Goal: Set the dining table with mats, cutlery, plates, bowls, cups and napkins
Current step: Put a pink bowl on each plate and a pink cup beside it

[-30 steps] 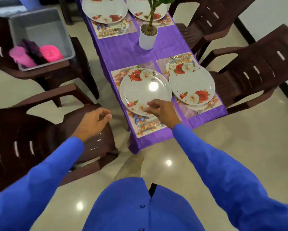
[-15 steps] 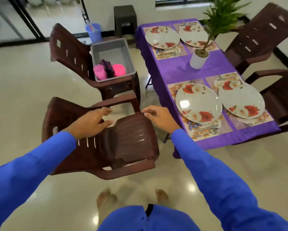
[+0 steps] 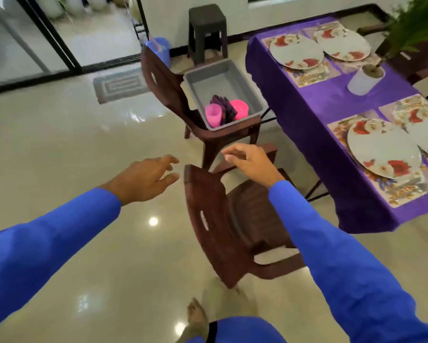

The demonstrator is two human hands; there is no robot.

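A: Status, biggest first?

B: Counter (image 3: 307, 112) with purple cloth sits at right. Four floral mats, a floral plate (image 3: 383, 148) on each. Cutlery is partly visible under the near plate's rim, too blurred to count. No bowls, cups or napkins on it yet.

A: Where are those?

B: Grey tub (image 3: 222, 80) on the seat of the far chair (image 3: 168, 87), just beside the counter edge. Inside it: pink cup (image 3: 213, 115), dark purple napkins (image 3: 224, 107) standing between, second pink piece (image 3: 240, 108) at right, cup or bowl, cannot tell.

A: Hands?

B: Left hand (image 3: 143, 180) and right hand (image 3: 250, 162) both empty, fingers spread and loose, no grip on anything. They hover over the near chair (image 3: 232, 219), well short of the tub.

A: Handling?

B: Cups look like plastic, so probably light, stiff and not fragile. Take one around the wall, or thumb inside the rim. Napkins look soft, likely floppy; pinch the stack at the top edge so it stays together. Tub walls are low, so access from above should be easy.

A: Looks?

B: Cups are bright pink and translucent. Napkins are dark and folded upright.
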